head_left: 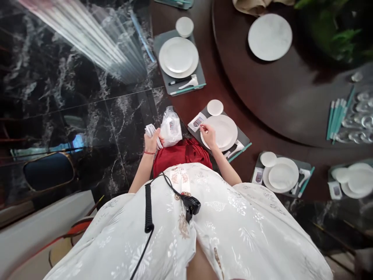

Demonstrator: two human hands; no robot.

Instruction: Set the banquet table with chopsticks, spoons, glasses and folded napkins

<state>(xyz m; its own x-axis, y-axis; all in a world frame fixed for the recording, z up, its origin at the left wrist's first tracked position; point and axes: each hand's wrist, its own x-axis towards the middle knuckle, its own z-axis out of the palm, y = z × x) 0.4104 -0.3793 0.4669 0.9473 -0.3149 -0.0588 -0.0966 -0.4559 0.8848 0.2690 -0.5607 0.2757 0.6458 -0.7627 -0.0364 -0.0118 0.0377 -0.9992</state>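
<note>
- Fingers [203, 129] of the right hand [208, 137] are pinching closed over the rim of a white plate [221, 132]; anything held between them is too small to tell.
- Left hand [152, 142] is clenching a stack of white paper sachets [152, 134], gripping it just above waist height, over the dark marble floor [125, 128].
- White paper packet [197, 122] is lying on a grey place mat [243, 142], just beside the plate and near the right fingertips.
- Small white saucer [215, 107] is sitting on the same mat, beyond the plate; white ceramic spoon [236, 148] is resting at the mat's far corner.
- Clear plastic bag [171, 128] holding white items is bulging right beside the left hand, against a red cloth [182, 153] at the person's waist.
- White embroidered garment [233, 217] is covering the person's front; coiled black cable [149, 208] is hanging down it from a black clip [190, 206].
- Dark wood worktop [262, 132] is carrying three more mats with plates, the nearest setting ahead holding a white plate [178, 57] and a white cup [184, 27].
- Dark turntable [291, 101] is bearing a lone white plate [270, 37] and a bundle of teal chopsticks [336, 118].
</note>
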